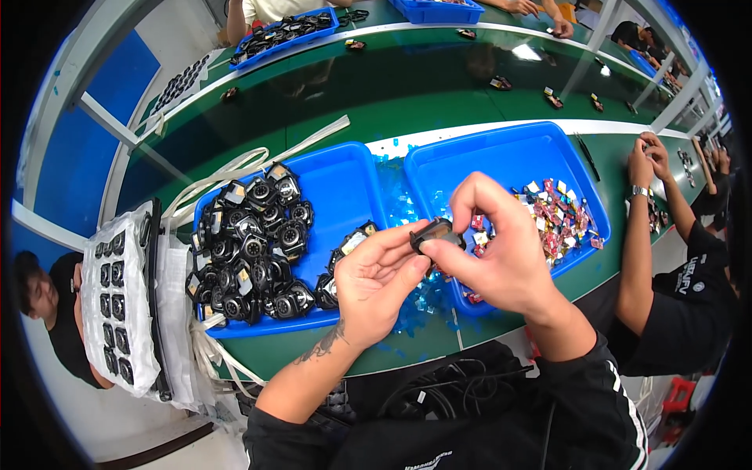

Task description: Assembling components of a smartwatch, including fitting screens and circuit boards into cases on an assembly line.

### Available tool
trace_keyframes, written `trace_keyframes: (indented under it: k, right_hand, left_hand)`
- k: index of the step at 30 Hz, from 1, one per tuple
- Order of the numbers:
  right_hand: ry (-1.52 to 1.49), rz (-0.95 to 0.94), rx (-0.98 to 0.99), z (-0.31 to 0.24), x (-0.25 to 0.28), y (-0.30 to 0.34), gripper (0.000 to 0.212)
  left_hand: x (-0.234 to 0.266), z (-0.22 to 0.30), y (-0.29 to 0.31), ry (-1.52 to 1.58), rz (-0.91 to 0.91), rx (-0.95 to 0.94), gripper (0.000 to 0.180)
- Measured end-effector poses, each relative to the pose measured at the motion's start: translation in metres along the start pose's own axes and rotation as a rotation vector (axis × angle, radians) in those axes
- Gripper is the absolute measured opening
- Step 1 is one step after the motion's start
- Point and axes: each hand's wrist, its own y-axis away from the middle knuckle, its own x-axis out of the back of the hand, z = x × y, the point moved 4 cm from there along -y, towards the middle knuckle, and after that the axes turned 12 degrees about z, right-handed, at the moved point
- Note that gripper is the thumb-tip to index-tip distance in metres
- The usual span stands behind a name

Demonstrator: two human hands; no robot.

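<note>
Between my two hands, above the gap between two blue trays, is a small black watch case (pixel 433 233). My left hand (pixel 372 286) has its fingertips and thumb closed around the left side of the case. The thumb of my right hand (pixel 505 251) presses on the case's near side, and its curled index finger reaches over the far side. The left blue tray (pixel 348 168) holds a heap of black watch cases (pixel 254 243) with round backs. In the right blue tray (pixel 486 145) lie small red circuit boards (pixel 552 215) with white and yellow parts.
Blue film scraps (pixel 415 305) litter the green table between the trays. White straps (pixel 235 168) lie along the left tray. Padded sheets of watch cases (pixel 121 305) stand at the left. Beyond runs a dark green belt (pixel 439 78) carrying small parts. Co-workers sit at the right and far side.
</note>
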Motion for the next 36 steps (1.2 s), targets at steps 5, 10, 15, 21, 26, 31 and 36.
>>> trace_keyframes:
  k: [5, 10, 15, 21, 26, 31, 36]
  right_hand:
    - [-0.319, -0.009, -0.406, 0.014, 0.01, 0.022, 0.024]
    - [-0.27, -0.013, -0.405, 0.017, 0.007, 0.034, 0.017]
    - [-0.428, -0.041, -0.532, 0.017, 0.01, 0.031, 0.011]
    - [-0.525, -0.103, -0.501, 0.016, 0.011, 0.026, 0.009]
    - [-0.51, -0.105, -0.499, 0.021, 0.01, 0.036, 0.013]
    - [-0.187, 0.031, -0.282, 0.016, 0.007, 0.035, 0.027]
    - [-0.183, 0.048, -0.347, 0.02, 0.005, 0.034, 0.035]
  left_hand:
    - [0.001, 0.0, -0.006, 0.073, 0.195, 0.08, 0.034]
    - [0.001, -0.002, -0.004, -0.018, 0.165, 0.038, 0.035]
    - [-0.005, 0.027, -0.008, -0.596, -0.124, -0.329, 0.028]
    - [-0.011, 0.034, -0.007, -0.845, -0.188, -0.564, 0.022]
    - [-0.009, 0.027, -0.007, -0.812, -0.139, -0.425, 0.019]
    - [-0.006, 0.016, -0.006, -0.59, -0.063, -0.098, 0.025]
    - [-0.002, 0.006, -0.006, -0.397, 0.001, 0.043, 0.035]
